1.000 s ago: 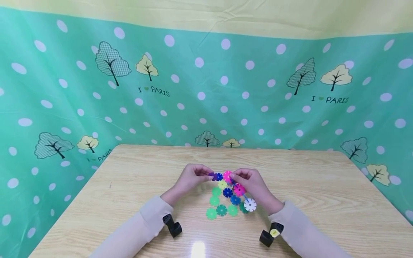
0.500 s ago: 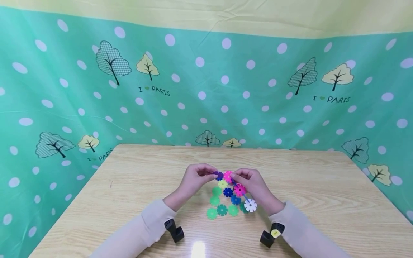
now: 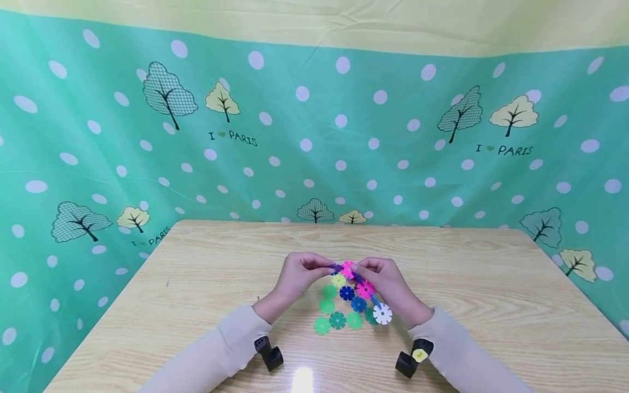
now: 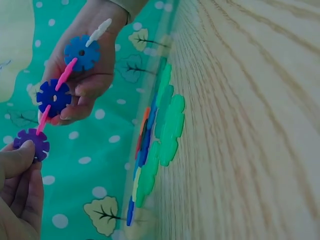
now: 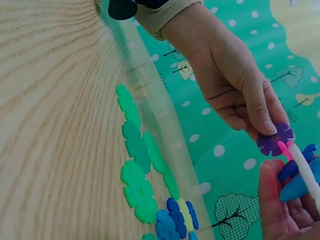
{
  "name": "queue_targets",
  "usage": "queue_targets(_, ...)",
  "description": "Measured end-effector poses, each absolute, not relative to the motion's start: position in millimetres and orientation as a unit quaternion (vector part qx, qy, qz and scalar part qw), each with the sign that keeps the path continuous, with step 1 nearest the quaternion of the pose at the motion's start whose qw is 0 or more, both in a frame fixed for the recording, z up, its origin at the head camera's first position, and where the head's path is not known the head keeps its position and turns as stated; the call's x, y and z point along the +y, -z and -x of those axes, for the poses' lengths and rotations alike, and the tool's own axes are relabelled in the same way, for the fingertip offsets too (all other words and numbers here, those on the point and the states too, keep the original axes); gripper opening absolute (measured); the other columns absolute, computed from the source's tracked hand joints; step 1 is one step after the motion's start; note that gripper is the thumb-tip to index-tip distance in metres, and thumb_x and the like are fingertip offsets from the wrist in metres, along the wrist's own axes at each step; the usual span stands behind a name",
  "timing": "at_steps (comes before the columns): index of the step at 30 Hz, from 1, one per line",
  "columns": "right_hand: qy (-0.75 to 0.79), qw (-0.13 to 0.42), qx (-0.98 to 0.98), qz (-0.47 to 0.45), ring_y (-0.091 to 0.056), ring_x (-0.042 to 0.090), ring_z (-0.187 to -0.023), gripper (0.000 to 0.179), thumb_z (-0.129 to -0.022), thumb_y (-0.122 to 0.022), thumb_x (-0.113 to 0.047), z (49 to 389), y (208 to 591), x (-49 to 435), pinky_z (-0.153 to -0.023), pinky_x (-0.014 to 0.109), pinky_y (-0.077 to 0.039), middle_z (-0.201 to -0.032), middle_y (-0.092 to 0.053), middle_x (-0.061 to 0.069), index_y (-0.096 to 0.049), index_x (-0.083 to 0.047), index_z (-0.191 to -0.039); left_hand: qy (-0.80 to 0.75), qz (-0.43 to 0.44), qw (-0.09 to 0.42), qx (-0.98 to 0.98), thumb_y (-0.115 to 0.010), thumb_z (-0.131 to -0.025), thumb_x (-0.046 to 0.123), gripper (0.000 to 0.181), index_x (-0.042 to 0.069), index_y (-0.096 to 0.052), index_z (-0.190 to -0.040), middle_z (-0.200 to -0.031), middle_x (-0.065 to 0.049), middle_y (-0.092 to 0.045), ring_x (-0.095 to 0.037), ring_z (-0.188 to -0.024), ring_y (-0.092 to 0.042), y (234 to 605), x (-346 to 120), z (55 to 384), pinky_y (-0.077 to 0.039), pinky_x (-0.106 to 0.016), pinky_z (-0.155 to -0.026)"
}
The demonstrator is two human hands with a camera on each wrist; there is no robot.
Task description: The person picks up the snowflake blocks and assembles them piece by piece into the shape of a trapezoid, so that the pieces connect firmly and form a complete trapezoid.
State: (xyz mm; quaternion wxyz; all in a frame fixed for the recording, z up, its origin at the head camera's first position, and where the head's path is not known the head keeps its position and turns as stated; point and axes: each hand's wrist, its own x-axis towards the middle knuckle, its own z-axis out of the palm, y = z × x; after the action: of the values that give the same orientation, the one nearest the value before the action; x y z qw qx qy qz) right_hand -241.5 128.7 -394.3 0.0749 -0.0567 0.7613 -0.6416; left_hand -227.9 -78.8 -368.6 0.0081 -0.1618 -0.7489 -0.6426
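Observation:
My left hand (image 3: 302,275) pinches a purple notched plastic disc (image 5: 276,141) between thumb and fingers. That disc meets the pink disc (image 4: 44,119) at the end of a chain of interlocking discs. Along the chain come a dark blue disc (image 4: 54,98), a second pink disc (image 3: 365,289), a lighter blue disc (image 4: 82,52) and a white disc (image 3: 382,314) at the near end. Gripping the chain around the dark blue disc is my right hand (image 3: 385,278); its fingertips are partly hidden behind the discs. Both hands are held above the table, close together.
Loose discs lie flat on the wooden table (image 3: 196,305) below the hands: several green ones (image 3: 322,326), a yellow one (image 3: 338,280) and blue ones (image 3: 346,293). A green dotted curtain (image 3: 275,125) hangs behind the table. Each wrist wears a black camera (image 3: 267,353).
My left hand has moved right, bringing the purple disc up against the pink end disc, and the purple disc now looks nearly edge-on. My right hand has hardly moved.

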Motion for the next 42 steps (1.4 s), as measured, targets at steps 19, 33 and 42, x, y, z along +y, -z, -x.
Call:
queue_targets(19, 0.657, 0.08, 0.745, 0.081, -0.065, 0.009, -0.079, 0.024, -0.089, -0.065, -0.011, 235.8, 395.1, 126.4, -0.07, 0.018, -0.053, -0.093, -0.071, 0.008, -0.065, 0.006, -0.106, 0.641, 0.181, 0.004, -0.746, -0.071, -0.077, -0.007, 0.014, -0.007, -0.071, -0.092, -0.09, -0.02, -0.07, -0.019, -0.08, -0.069, 380.5, -80.2, 233.8, -0.056, -0.026, -0.073)
queue_targets(33, 0.642, 0.077, 0.749, 0.148, -0.064, 0.034, -0.088, 0.026, -0.085, -0.07, -0.017, 232.7, 393.5, 125.0, -0.076, 0.028, -0.055, -0.097, -0.07, 0.013, -0.068, 0.003, -0.102, 0.655, 0.164, 0.005, -0.738, -0.073, -0.078, 0.0, 0.015, -0.004, -0.071, -0.092, -0.089, -0.017, -0.071, -0.018, -0.078, -0.07, 404.7, -71.7, 240.1, -0.057, -0.026, -0.073)
queue_targets(42, 0.638, 0.076, 0.754, 0.134, -0.063, 0.038, -0.087, 0.024, -0.085, -0.071, -0.017, 233.5, 394.3, 129.6, -0.076, 0.035, -0.056, -0.093, -0.07, 0.013, -0.069, 0.001, -0.1, 0.667, 0.144, -0.036, -0.73, -0.072, -0.08, 0.003, 0.021, -0.004, -0.069, -0.1, -0.098, -0.016, -0.07, -0.02, -0.088, -0.069, 408.3, -77.2, 236.4, -0.055, -0.027, -0.079)
